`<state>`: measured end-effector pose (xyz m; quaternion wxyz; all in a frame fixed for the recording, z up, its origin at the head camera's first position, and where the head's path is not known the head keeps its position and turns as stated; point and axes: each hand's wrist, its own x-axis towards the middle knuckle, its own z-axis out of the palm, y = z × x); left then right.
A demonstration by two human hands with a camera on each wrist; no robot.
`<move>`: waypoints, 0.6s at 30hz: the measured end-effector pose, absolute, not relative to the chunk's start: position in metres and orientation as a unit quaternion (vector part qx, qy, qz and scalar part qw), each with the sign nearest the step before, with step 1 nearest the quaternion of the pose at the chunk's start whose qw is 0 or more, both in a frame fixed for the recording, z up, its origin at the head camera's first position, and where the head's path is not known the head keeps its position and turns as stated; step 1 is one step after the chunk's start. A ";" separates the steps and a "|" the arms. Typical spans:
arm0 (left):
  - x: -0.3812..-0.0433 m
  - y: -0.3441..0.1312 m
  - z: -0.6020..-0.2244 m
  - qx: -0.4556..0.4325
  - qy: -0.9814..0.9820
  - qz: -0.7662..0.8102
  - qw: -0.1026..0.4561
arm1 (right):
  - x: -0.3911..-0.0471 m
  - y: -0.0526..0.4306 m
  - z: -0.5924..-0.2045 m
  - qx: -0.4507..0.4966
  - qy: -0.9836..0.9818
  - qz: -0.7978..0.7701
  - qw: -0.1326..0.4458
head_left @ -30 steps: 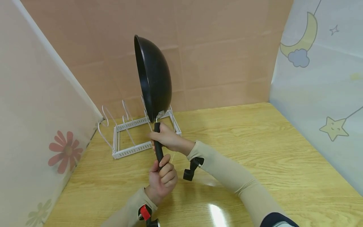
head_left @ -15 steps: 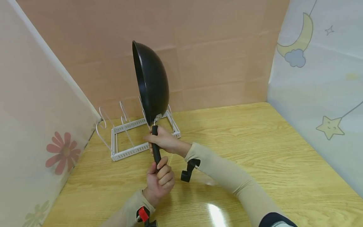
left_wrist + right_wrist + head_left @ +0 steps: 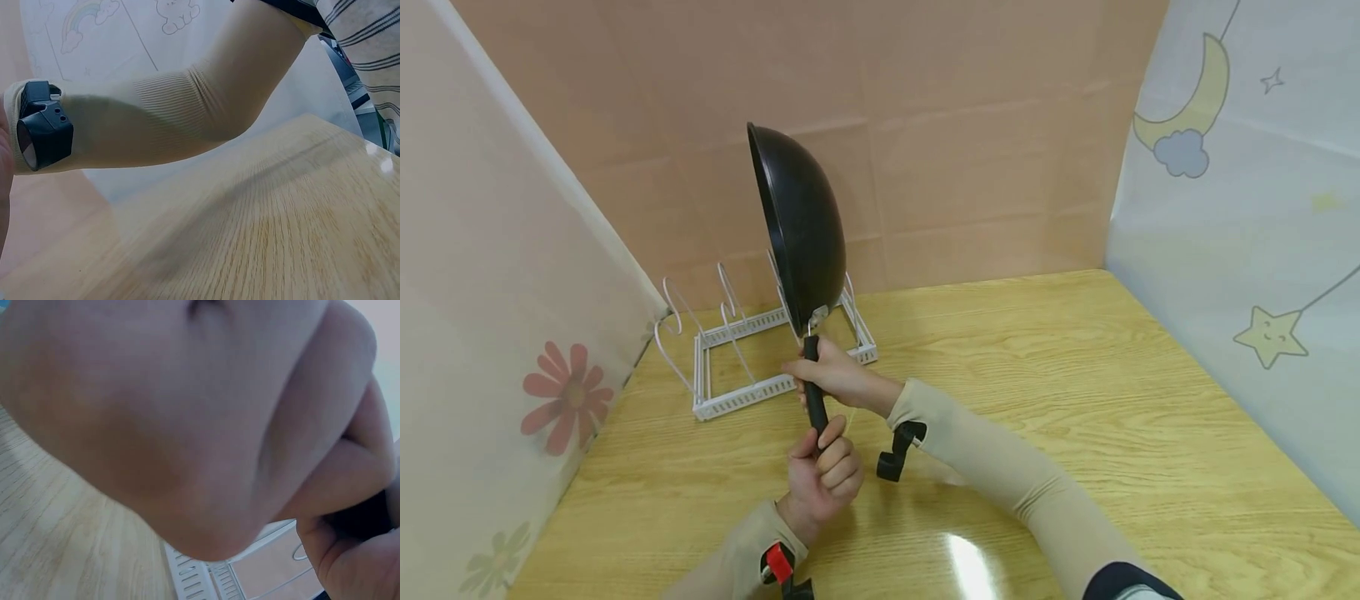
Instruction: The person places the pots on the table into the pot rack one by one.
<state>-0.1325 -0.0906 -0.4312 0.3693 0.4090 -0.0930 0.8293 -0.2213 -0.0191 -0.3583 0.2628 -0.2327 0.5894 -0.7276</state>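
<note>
A black wok [image 3: 808,217] stands on edge in the head view, its hollow facing left and its black handle [image 3: 814,404] pointing down toward me. My left hand [image 3: 825,483] grips the handle's lower end. Higher up, near the bowl, my right hand [image 3: 842,375] holds the same handle. Behind the hands lies a white wire pan rack [image 3: 745,402] with upright curved dividers. The bowl overlaps the rack's right part; I cannot tell whether they touch. In the right wrist view, the right hand [image 3: 187,425] fills most of the picture, and part of the rack shows below it.
The rack stands on a wood-grain table [image 3: 1037,375] near the left wall [image 3: 512,250], which has flower prints. A tan back wall [image 3: 970,150] rises behind it. On the right is a pale wall with moon and star prints. The left wrist view mostly shows a beige sleeve [image 3: 156,125].
The wok has come down a little and slightly left in the head view, most of it in the first half second. Both hands have kept their grip on the handle.
</note>
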 end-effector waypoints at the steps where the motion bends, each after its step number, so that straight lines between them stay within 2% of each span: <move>1: -0.133 -0.091 -0.432 0.408 -0.091 0.830 0.370 | -0.221 -0.019 -0.359 -0.230 0.590 -0.728 0.264; 18: -0.131 -0.095 -0.451 0.383 -0.063 0.840 0.378 | -0.220 -0.019 -0.382 -0.219 0.604 -0.722 0.256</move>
